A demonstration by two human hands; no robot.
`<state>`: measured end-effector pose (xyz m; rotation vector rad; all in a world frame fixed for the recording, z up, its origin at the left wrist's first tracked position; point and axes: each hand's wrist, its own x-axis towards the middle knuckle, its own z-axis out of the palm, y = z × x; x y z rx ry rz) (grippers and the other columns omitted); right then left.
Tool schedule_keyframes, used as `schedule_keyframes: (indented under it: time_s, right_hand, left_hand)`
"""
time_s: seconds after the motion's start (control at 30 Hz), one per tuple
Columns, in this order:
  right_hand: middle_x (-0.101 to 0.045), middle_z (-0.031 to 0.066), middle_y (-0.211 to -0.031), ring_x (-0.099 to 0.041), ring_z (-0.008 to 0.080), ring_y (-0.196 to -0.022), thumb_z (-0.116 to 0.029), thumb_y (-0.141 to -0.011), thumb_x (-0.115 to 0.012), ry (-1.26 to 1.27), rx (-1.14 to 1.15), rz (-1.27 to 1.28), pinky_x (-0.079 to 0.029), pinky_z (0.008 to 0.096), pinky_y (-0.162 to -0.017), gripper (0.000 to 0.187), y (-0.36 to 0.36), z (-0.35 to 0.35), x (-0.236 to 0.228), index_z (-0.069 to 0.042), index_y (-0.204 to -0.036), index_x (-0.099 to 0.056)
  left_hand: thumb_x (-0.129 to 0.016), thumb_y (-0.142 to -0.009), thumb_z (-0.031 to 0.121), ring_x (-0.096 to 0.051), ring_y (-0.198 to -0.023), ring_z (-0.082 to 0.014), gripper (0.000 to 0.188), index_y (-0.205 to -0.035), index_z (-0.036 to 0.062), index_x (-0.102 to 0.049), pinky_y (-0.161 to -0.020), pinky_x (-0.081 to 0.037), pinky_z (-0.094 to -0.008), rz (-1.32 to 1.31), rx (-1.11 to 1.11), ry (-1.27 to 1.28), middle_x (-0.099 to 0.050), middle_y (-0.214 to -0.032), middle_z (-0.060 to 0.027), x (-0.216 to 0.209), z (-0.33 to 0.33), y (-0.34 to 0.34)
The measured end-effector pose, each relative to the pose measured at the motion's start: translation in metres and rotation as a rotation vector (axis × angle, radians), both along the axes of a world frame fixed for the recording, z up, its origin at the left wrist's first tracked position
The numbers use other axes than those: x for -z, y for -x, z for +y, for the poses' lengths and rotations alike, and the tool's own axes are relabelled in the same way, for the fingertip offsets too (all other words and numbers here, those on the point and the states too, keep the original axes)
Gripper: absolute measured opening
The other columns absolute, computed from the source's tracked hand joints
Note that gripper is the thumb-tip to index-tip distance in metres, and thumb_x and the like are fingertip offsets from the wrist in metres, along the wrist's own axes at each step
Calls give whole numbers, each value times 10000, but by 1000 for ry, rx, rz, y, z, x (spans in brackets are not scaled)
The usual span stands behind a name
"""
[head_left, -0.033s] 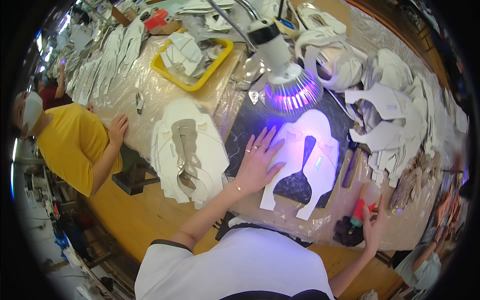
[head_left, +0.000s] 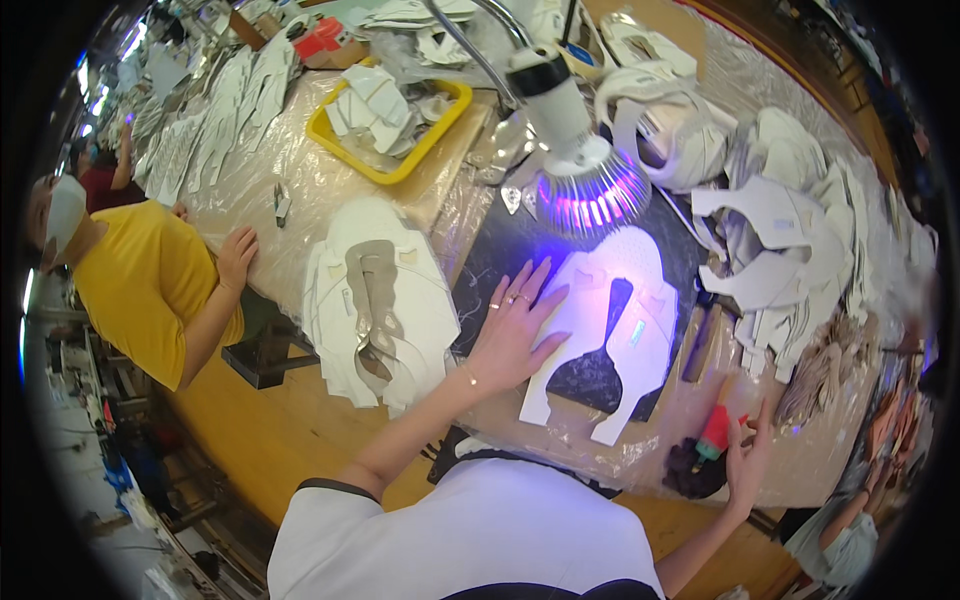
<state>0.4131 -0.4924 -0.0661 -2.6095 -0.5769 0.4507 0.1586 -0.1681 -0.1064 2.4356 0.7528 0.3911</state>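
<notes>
One white upper (head_left: 648,305) lies beneath the lamp (head_left: 592,190); the left hand (head_left: 512,335), fingers spread, rests on its left edge without gripping. The right hand (head_left: 745,462), half-curled, adjoins the red bottle (head_left: 714,428); grip unclear.

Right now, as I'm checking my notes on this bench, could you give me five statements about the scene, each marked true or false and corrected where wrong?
1. The left hand touches the white shoe piece under the lamp. True.
2. The lamp is switched off. False: it casts violet light on the shoe piece.
3. The tray is blue. False: the tray is yellow.
4. The person in a yellow shirt is on the left side of the picture. True.
5. The right hand rests on the white shoe piece. False: the right hand is at the red and green bottle, to the right of the piece.
</notes>
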Motion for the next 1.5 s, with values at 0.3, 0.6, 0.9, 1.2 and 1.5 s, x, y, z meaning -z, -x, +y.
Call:
schedule_keyframes:
  time_s: [0.3, 0.6, 0.9, 1.2, 1.5]
  right_hand:
    - [-565, 91, -981, -502, 210, -813, -153, -909, -677, -245, -175, -297, -447, 329, -746, 519, -12, 113, -49, -60, -1395, -521]
    - [-625, 156, -905, -621, 299, -813, -286, -878, -711, -127, -386, -123, -498, 403, -733, 474, 15, 204, -31, -16, -1254, -609]
    - [-595, 124, -890, -588, 242, -755, -208, -870, -722, -188, -285, 7, -485, 363, -699, 354, 31, 175, 20, 16, -1123, -619]
    - [-575, 93, -970, -545, 198, -875, -131, -833, -756, -314, -180, 159, -457, 321, -788, 372, 37, 170, 27, 6, -1126, -572]
    - [-624, 160, -1174, -621, 314, -1071, -313, -746, -842, -584, -920, 565, -504, 388, -894, 706, 61, 159, -53, 7, -1308, -559]
  left_hand:
    - [-631, -895, 237, -560, -1148, -326, 437, -1294, 73, -562, -1009, -410, -441, -64, 38, -272, -593, -1238, -166, -52, 158, 1]
    - [-614, -873, 239, -645, -906, -294, 164, -916, 82, -627, -790, -492, -435, 227, -35, -524, -660, -920, -105, -38, 219, -63]
    - [-664, -872, 120, -693, -851, -260, 121, -974, 56, -650, -791, -527, -363, -283, -118, -341, -693, -901, -111, -36, 205, -35]
    - [-682, -871, 10, -660, -848, -108, 165, -1029, -12, -641, -777, -521, -247, -294, -309, 103, -686, -917, -60, -112, 104, 58]
    - [-675, -813, -69, -708, -735, -128, 225, -1026, -3, -706, -650, -553, -251, -102, 198, 666, -728, -879, -82, -133, -16, 32]
